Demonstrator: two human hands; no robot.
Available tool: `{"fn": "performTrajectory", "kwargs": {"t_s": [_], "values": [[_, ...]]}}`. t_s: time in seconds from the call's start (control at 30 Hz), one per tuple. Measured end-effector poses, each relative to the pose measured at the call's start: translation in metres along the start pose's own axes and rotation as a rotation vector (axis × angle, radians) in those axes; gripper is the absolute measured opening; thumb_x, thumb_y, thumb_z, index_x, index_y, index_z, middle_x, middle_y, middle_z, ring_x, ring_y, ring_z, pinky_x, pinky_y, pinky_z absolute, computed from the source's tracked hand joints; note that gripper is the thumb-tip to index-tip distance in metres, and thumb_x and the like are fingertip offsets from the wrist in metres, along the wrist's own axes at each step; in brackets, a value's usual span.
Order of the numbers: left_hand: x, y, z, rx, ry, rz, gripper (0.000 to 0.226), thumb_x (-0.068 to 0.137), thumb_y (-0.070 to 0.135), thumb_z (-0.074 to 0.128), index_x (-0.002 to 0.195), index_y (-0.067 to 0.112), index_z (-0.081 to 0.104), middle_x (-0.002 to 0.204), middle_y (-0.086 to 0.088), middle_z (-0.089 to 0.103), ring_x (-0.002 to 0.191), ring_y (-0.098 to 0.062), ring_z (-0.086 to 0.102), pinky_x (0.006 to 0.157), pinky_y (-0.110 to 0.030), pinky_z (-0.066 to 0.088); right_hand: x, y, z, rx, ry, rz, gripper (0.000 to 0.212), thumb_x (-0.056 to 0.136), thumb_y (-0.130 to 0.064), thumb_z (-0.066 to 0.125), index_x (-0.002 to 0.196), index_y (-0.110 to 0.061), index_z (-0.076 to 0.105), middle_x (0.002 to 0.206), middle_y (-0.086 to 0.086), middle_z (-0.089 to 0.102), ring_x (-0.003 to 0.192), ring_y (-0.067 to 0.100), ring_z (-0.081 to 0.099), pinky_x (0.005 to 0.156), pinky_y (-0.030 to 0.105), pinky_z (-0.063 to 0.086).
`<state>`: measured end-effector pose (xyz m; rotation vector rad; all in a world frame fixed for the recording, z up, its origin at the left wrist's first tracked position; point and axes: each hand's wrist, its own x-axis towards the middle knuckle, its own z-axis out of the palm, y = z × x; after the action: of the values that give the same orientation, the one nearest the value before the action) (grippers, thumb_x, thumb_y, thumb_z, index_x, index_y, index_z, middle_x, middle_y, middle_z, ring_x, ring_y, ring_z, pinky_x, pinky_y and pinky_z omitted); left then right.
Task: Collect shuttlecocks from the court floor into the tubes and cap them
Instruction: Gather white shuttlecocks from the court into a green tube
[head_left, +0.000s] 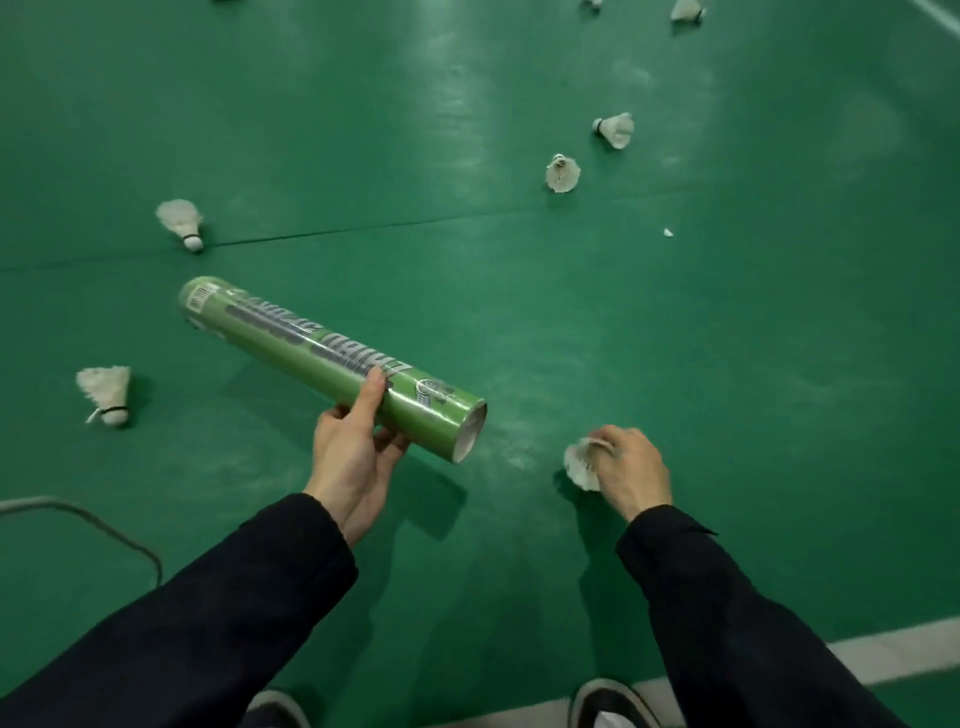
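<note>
The left hand (353, 457) is gripping the green tube (332, 364) while the right hand (631, 470), just right of the tube's open mouth, is pinching a shuttlecock (579, 465), probably needing cork-first insertion next.

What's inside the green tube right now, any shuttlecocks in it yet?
The green tube in the left hand has its open end facing the camera; only pale inner wall shows near the rim. Deeper inside is hidden, so its contents cannot be told.

Bright overhead light w/ pale glare on green floor (467, 104), soft shadows, wide-angle bending at edges.
</note>
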<state>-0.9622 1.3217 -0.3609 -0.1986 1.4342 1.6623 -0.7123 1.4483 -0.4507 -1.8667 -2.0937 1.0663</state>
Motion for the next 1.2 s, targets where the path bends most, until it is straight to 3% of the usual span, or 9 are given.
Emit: {"fn": "performTrajectory", "kwargs": {"t_s": [0.17, 0.33, 0.43, 0.53, 0.67, 0.77, 0.9, 1.03, 1.2], "values": [[0.017, 0.036, -0.053, -0.188, 0.04, 0.036, 0.058, 0.097, 0.028, 0.072, 0.143, 0.001, 0.049, 0.121, -0.013, 0.074, 0.097, -0.019, 0.075, 0.08, -0.032, 0.064, -0.063, -0.143, 0.008, 0.66, -0.077, -0.245, 0.01, 0.083, -0.002, 0.068, 0.09, -0.008, 0.073, 0.073, -0.013, 0.069, 0.063, 0.002, 0.059, 0.057, 0.017, 0.047], [-0.004, 0.05, -0.067, -0.322, 0.004, -0.088, 0.066, 0.094, 0.031, 0.076, 0.144, -0.002, 0.05, 0.117, -0.015, 0.077, 0.092, -0.021, 0.077, 0.078, -0.033, 0.063, -0.089, -0.215, 0.049, 0.308, 0.04, -0.38, 0.021, 0.075, -0.024, 0.071, 0.085, -0.025, 0.053, 0.073, -0.008, 0.063, 0.064, 0.014, 0.057, 0.057, 0.044, 0.053], [-0.005, 0.081, -0.106, -0.451, 0.024, -0.077, 0.068, 0.086, 0.03, 0.08, 0.142, 0.0, 0.053, 0.118, -0.017, 0.077, 0.098, -0.025, 0.077, 0.08, -0.034, 0.063, -0.105, -0.253, 0.068, 0.0, 0.166, -0.479, 0.036, 0.08, -0.025, 0.075, 0.101, -0.027, 0.045, 0.096, -0.003, 0.054, 0.074, 0.021, 0.056, 0.062, 0.039, 0.049], [-0.005, 0.101, -0.135, -0.476, -0.03, -0.095, 0.064, 0.087, 0.031, 0.079, 0.139, 0.001, 0.057, 0.121, -0.016, 0.077, 0.103, -0.026, 0.075, 0.084, -0.035, 0.063, -0.114, -0.284, 0.07, 0.07, 0.128, -0.531, 0.039, 0.078, -0.027, 0.08, 0.099, -0.021, 0.047, 0.089, -0.003, 0.055, 0.068, 0.018, 0.051, 0.058, 0.032, 0.039], [-0.001, 0.125, -0.154, -0.525, -0.05, -0.071, 0.061, 0.091, 0.033, 0.075, 0.139, 0.0, 0.057, 0.123, -0.017, 0.076, 0.11, -0.029, 0.074, 0.09, -0.037, 0.062, -0.111, -0.324, 0.061, 0.023, -0.055, -0.787, 0.015, 0.087, -0.04, 0.07, 0.081, -0.031, 0.06, 0.054, -0.005, 0.053, 0.046, 0.009, 0.044, 0.045, 0.021, 0.035], [0.006, 0.146, -0.173, -0.591, -0.004, 0.01, 0.061, 0.09, 0.035, 0.073, 0.138, 0.0, 0.06, 0.127, -0.019, 0.074, 0.12, -0.032, 0.07, 0.09, -0.037, 0.063, -0.113, -0.352, 0.069, -0.026, -0.299, -0.941, 0.027, 0.091, -0.05, 0.05, 0.102, -0.03, 0.065, 0.06, -0.009, 0.059, 0.048, 0.006, 0.045, 0.05, 0.022, 0.037], [0.008, 0.148, -0.2, -0.565, 0.074, 0.132, 0.057, 0.094, 0.034, 0.069, 0.14, 0.003, 0.057, 0.127, -0.017, 0.074, 0.11, -0.029, 0.072, 0.095, -0.04, 0.057, -0.116, -0.376, 0.133, -0.401, -0.542, -1.087, 0.038, 0.088, -0.057, 0.044, 0.09, -0.02, 0.053, 0.055, -0.007, 0.041, 0.056, 0.019, 0.042, 0.059, 0.028, 0.035], [0.025, 0.159, -0.251, -0.558, 0.257, 0.25, 0.059, 0.096, 0.034, 0.066, 0.144, 0.001, 0.054, 0.13, -0.016, 0.073, 0.111, -0.025, 0.072, 0.1, -0.041, 0.053, -0.111, -0.395, 0.183, -0.106, -0.705, -1.162, 0.037, 0.089, -0.057, 0.059, 0.109, -0.026, 0.063, 0.086, -0.014, 0.064, 0.071, 0.006, 0.057, 0.066, 0.024, 0.048], [0.03, 0.169, -0.313, -0.646, 0.533, 0.29, 0.064, 0.094, 0.036, 0.071, 0.143, -0.001, 0.052, 0.125, -0.016, 0.075, 0.111, -0.023, 0.075, 0.093, -0.041, 0.063, -0.069, -0.419, 0.254, 0.259, -0.526, -0.946, 0.022, 0.092, -0.047, 0.054, 0.102, -0.03, 0.066, 0.084, -0.02, 0.064, 0.059, 0.014, 0.056, 0.061, 0.033, 0.05]]}}
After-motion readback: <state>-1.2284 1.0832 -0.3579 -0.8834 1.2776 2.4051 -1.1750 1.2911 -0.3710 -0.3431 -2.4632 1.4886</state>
